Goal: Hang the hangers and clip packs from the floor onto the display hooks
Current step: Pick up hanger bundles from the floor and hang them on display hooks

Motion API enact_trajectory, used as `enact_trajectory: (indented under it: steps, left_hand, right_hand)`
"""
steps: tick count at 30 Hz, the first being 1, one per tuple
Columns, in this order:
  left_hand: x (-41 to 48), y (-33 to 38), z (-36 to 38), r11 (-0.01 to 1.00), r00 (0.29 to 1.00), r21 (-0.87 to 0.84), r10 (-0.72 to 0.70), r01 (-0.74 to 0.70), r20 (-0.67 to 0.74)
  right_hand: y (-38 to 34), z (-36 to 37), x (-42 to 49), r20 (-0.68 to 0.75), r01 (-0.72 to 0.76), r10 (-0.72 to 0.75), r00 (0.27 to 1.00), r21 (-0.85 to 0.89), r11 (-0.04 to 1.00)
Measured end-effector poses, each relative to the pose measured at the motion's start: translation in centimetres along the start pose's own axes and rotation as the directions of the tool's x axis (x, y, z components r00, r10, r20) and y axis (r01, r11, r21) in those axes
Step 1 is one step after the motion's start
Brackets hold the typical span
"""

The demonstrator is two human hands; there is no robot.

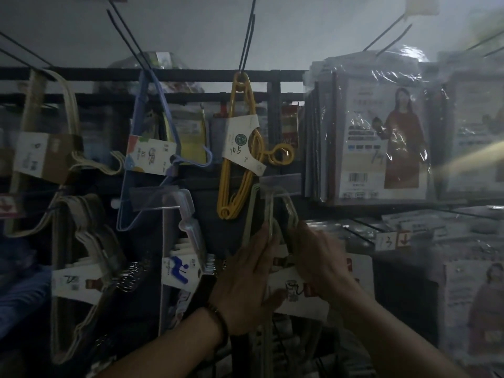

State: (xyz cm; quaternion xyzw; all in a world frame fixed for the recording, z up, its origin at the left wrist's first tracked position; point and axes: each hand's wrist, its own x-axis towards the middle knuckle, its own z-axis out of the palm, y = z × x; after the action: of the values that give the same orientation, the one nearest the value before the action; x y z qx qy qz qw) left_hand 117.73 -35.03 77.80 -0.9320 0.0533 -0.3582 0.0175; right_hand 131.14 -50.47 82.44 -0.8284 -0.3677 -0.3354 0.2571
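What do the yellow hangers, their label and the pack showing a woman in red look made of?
Yellow hangers: probably plastic, smooth, slightly glossy, moulded loops. Their label: matte white card, handwritten on. Pack: clear plastic film, shiny, with crinkled glare streaks.

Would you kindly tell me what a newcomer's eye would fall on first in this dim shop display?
The yellow hangers hanging from a hook at top centre stand out brightest. Just below them, the left hand and right hand meet on a pale hanger bundle. On the right hang glossy packs picturing a figure in a red dress.
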Motion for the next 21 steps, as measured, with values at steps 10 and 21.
enact_trajectory:
  steps: [10,21]
  left_hand:
    - [2.2,-5.5,0.3,0.980,0.974,0.178,-0.127,0.093,0.190]
    - [2.0,-6.3,0.0,0.984,0.934,0.068,-0.180,0.167,0.308]
  right_hand:
    - [-1.8,3.5,4.6,0.102,-0.022,0.036,0.994,-0.137,0.990]
    - [-2.0,3.2,3.5,0.272,-0.139,0.164,0.948,-0.108,0.984]
